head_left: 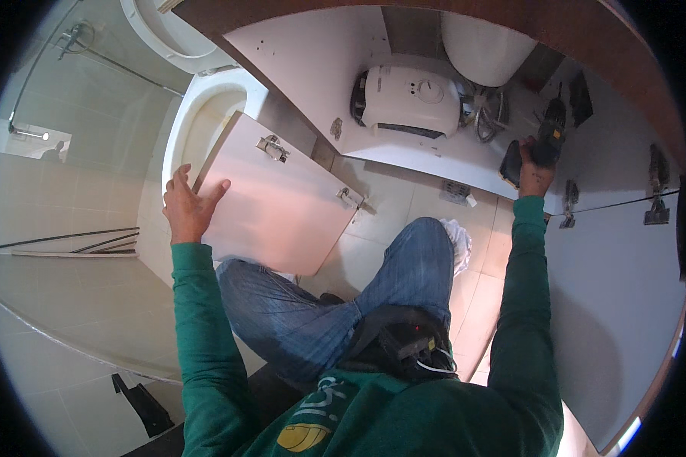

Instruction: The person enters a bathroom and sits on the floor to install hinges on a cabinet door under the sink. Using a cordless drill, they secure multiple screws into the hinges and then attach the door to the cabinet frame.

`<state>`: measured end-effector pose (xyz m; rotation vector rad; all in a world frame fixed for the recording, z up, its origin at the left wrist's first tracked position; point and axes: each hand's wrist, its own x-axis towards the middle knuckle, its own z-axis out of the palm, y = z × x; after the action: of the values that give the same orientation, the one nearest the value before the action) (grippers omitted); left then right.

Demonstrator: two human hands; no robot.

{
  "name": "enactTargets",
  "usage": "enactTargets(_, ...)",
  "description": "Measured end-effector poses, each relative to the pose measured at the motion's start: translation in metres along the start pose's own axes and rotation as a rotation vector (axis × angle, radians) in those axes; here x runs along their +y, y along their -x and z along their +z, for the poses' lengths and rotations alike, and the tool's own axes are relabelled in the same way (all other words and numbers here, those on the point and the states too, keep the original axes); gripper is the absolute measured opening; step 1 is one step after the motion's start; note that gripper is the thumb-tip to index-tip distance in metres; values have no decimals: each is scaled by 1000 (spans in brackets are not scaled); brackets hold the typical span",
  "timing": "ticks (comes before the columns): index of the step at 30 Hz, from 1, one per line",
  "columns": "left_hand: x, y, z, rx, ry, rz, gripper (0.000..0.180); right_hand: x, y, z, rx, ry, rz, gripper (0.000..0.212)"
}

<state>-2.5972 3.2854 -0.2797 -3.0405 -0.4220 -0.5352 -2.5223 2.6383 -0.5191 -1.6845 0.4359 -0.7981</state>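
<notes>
My right hand (536, 177) is wrapped around the handle of a black cordless drill (550, 137). The drill is inside the open cabinet, near its right wall, with its nose pointing away from me. At the left, my left hand (190, 207) has its fingers spread at the edge of a detached white cabinet door (274, 202). The thumb reaches over the door's face; whether the fingertips press on its edge I cannot tell. Two metal hinges, an upper one (273, 148) and a lower one (350, 198), sit along the door's right side. The door leans tilted by my knee.
A white appliance with a dial (411, 99) and coiled cables (488, 114) lie in the cabinet (404, 160) beneath a white basin (488, 49). An open toilet (177, 126) stands behind the loose door. Another hinged door (617, 297) hangs open at right. A drain grate (456, 192) is set in the tiles.
</notes>
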Motion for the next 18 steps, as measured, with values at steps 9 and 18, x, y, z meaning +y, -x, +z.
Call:
enactTargets(9, 96, 27, 24, 415, 481, 181, 27, -23, 28, -14, 181, -169, 99, 32)
enactTargets(18, 216, 85, 167, -901, 1357, -313, 39, -87, 105, -30, -422, -633, 432, 29)
